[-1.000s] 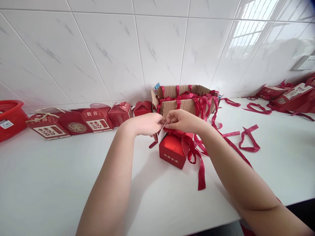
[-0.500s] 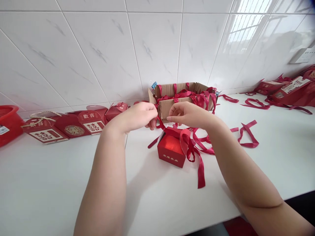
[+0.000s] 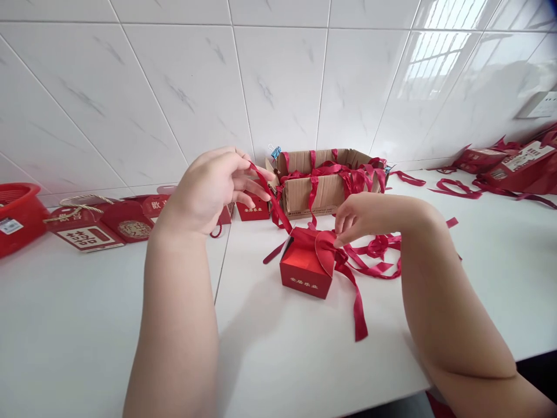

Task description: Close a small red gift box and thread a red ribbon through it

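A small red gift box (image 3: pixel 306 280) with gold lettering stands upright on the white counter, its rounded flaps folded up at the top. A red ribbon (image 3: pixel 281 212) runs over it, with one tail hanging down at the front right. My left hand (image 3: pixel 213 188), raised to the left of the box, grips one end of this ribbon and draws it taut and slanting. At the right flap, my right hand (image 3: pixel 368 215) is closed, thumb and finger pinching the ribbon where it gathers. The exact spot of that pinch is partly hidden.
A cardboard box (image 3: pixel 300 197) draped with ribbons stands against the tiled wall. Decorated red boxes (image 3: pixel 134 223) line the left, beside a red plastic basket (image 3: pixel 20 215). Loose ribbons (image 3: pixel 378 247) lie to the right; more red boxes (image 3: pixel 517 165) sit farther back.
My left hand has moved left and up, pulling the ribbon out straight. My right hand has shifted right and down onto the ribbon at the gift box's right flap.
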`<state>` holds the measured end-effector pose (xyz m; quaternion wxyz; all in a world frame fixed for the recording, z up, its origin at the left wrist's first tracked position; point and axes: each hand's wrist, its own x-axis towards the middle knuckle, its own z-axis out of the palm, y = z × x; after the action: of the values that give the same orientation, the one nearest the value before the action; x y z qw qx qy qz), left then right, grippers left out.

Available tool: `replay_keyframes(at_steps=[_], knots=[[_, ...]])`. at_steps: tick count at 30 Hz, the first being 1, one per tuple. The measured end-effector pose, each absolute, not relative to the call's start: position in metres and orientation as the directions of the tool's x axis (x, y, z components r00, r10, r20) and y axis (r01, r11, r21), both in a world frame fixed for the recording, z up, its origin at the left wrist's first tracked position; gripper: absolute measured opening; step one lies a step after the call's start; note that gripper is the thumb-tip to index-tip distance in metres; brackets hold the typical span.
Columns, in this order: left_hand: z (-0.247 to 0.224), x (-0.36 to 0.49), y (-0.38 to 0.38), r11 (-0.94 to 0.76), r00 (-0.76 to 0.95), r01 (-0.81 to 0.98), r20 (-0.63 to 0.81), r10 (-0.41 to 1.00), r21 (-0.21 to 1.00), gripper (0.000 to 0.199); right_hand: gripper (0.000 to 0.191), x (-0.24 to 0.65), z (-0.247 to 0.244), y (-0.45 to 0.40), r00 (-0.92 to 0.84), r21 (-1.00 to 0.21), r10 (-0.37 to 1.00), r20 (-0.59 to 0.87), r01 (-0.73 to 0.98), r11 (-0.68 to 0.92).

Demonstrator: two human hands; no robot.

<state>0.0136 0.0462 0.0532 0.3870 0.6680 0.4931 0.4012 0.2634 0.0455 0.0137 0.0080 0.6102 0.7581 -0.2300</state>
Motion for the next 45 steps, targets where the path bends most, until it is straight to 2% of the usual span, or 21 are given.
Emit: replay_keyframes(at_steps=[3,8,13,16,19,22,27,31,36,41,45], knots=[[0.052,0.011,0.048,-0.294,0.2,0.179,0.258,0.945,0.939,0.016,0.048,0.259,0.008,0.052,-0.337,-0.345,0.847,-0.412,0.918,0.197],[0.053,0.009,0.045,-0.366,0.09,0.069,0.359,0.929,0.928,0.015,0.049,0.246,-0.002,0.061,-0.365,-0.316,0.816,-0.449,0.919,0.238],[0.059,0.007,0.037,-0.512,-0.025,0.011,0.512,0.859,0.859,0.009,0.046,0.242,-0.011,0.068,-0.529,-0.442,0.722,-0.445,0.831,0.337],[0.062,0.006,0.031,-0.494,-0.052,0.142,0.505,0.861,0.857,0.012,0.037,0.237,-0.016,0.07,-0.529,-0.424,0.715,-0.457,0.836,0.348],[0.065,0.003,0.028,-0.346,-0.103,0.355,0.404,0.909,0.869,0.029,0.023,0.233,-0.019,0.071,-0.526,-0.414,0.728,-0.439,0.838,0.356],[0.065,-0.001,0.027,-0.306,-0.157,0.418,0.4,0.903,0.855,0.043,0.021,0.236,-0.019,0.072,-0.541,-0.45,0.735,-0.409,0.82,0.354],[0.064,-0.005,0.024,-0.468,-0.197,0.362,0.557,0.807,0.806,0.035,0.011,0.253,-0.002,0.061,-0.453,-0.44,0.839,-0.301,0.847,0.299],[0.063,-0.004,0.023,-0.492,-0.234,0.302,0.564,0.792,0.816,0.029,0.016,0.265,0.016,0.043,-0.398,-0.544,0.904,-0.155,0.798,0.258],[0.062,0.002,0.023,-0.674,-0.178,0.0,0.663,0.727,0.739,0.012,0.012,0.266,0.029,0.031,-0.488,-0.746,0.873,-0.022,0.589,0.31],[0.062,-0.001,0.024,-0.562,-0.143,-0.024,0.554,0.82,0.827,0.014,0.014,0.264,0.028,0.032,-0.494,-0.876,0.855,0.157,0.331,0.351],[0.062,-0.003,0.026,-0.575,-0.11,-0.135,0.565,0.818,0.807,0.012,0.018,0.267,0.023,0.038,-0.475,-0.922,0.844,0.25,0.15,0.358]])
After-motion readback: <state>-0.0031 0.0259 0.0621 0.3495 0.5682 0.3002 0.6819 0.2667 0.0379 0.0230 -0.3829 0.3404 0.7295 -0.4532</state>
